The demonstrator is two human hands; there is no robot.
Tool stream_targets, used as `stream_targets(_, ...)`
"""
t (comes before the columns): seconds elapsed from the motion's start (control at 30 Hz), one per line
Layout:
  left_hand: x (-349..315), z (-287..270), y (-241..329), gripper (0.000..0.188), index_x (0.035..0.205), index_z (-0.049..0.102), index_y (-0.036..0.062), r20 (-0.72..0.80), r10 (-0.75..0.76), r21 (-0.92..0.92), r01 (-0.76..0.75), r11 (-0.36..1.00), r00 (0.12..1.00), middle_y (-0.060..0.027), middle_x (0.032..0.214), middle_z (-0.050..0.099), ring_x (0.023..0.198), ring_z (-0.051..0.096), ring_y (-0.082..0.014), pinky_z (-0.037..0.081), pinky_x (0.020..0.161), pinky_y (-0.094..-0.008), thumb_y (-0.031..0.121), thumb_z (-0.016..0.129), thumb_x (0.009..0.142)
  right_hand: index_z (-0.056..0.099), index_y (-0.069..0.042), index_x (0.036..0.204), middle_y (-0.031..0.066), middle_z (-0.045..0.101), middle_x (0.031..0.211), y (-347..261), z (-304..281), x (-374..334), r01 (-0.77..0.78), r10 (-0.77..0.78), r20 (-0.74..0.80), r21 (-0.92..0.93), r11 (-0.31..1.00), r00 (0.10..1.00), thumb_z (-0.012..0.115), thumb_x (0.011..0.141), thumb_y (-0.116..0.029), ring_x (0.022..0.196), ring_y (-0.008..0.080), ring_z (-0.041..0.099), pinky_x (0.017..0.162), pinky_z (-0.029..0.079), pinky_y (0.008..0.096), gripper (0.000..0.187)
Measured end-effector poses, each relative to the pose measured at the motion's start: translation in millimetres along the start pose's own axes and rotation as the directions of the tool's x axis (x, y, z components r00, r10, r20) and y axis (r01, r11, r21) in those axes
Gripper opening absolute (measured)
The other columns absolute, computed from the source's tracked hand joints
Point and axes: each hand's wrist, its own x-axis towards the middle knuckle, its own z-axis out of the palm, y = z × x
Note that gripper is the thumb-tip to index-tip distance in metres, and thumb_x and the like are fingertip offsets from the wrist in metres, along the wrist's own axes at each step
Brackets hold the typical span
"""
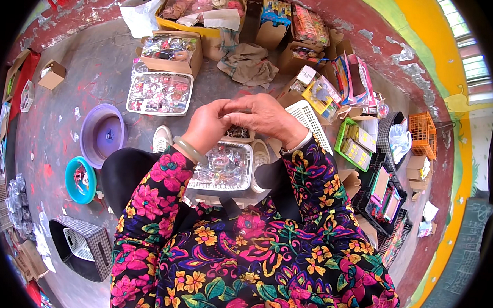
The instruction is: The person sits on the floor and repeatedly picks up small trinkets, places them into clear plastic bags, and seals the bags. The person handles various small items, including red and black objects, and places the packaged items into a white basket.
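In front of my chest, my left hand (205, 126) and my right hand (269, 117) are raised close together, with their fingertips meeting. Both are closed, fingers curled inward; whatever they pinch is hidden behind the fingers. Just below them, between my feet, stands a white plastic basket (249, 170) filled with small clear packets (218, 162). A small box (238, 132) with dark contents shows partly beneath my wrists.
Farther off sits another white basket (129, 96) of packets beside a cardboard box (170, 65). A purple basin (87, 141) and a turquoise basin (69, 186) stand left. On the right are a green crate (342, 137), black crates (369, 178) and an orange crate (422, 134).
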Motion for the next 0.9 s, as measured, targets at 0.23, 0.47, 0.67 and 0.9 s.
stream_targets(0.23, -0.8, -10.6, 31.1, 0.032, 0.117, 0.050, -0.0006, 0.252, -0.204, -0.553, 0.314, 0.771, 0.946, -0.0050, 0.106, 0.059, 0.093, 0.058, -0.0112, 0.048, 0.080, -0.0236, 0.011, 0.056, 0.088, 0.065, -0.006, 0.098, 0.0124, 0.065, 0.090, 8.2, -3.4, -3.5, 0.097, -0.099, -0.205, -0.021, 0.995, 0.974, 0.054, 0.079, -0.015, 0.078, 0.0211, 0.062, 0.069, 0.047, 0.0307, 0.023)
stream_targets(0.47, -1.4, -6.7, 35.6, 0.034, 0.123, 0.044, 0.0032, 0.205, -0.232, -0.660, 0.309, 0.685, 0.951, -0.0050, 0.110, 0.056, 0.098, 0.057, -0.0136, 0.048, 0.086, -0.0277, 0.017, 0.049, 0.093, 0.062, -0.008, 0.093, 0.0124, 0.062, 0.080, 0.9, 4.3, 5.1, 0.122, -0.301, -0.294, -0.501, 0.857, 0.907, 0.050, 0.075, -0.009, 0.077, 0.0327, 0.058, 0.068, 0.045, 0.0404, 0.022)
stream_targets(0.67, 1.9, -6.6, 28.0, 0.027, 0.114, 0.051, 0.0027, 0.100, -0.160, -0.641, 0.186, 0.745, 0.982, -0.0039, 0.106, 0.057, 0.097, 0.057, -0.0128, 0.048, 0.084, -0.0284, 0.021, 0.047, 0.094, 0.062, -0.011, 0.093, 0.0080, 0.061, 0.075, -0.8, 15.3, 12.2, 0.169, -0.349, -0.311, -0.483, 0.859, 0.884, 0.051, 0.075, -0.009, 0.078, 0.0282, 0.058, 0.073, 0.042, 0.0402, 0.021)
stream_targets(0.9, 5.0, -6.2, 19.6, 0.023, 0.106, 0.055, -0.0005, -0.047, -0.178, -0.605, 0.114, 0.788, 0.983, -0.0033, 0.096, 0.059, 0.085, 0.056, -0.0080, 0.047, 0.074, -0.0219, 0.017, 0.051, 0.092, 0.062, -0.015, 0.095, 0.0046, 0.062, 0.078, -2.5, 25.8, 16.3, 0.149, -0.404, -0.309, -0.606, 0.781, 0.861, 0.055, 0.073, -0.011, 0.083, 0.0252, 0.057, 0.079, 0.037, 0.0394, 0.024)
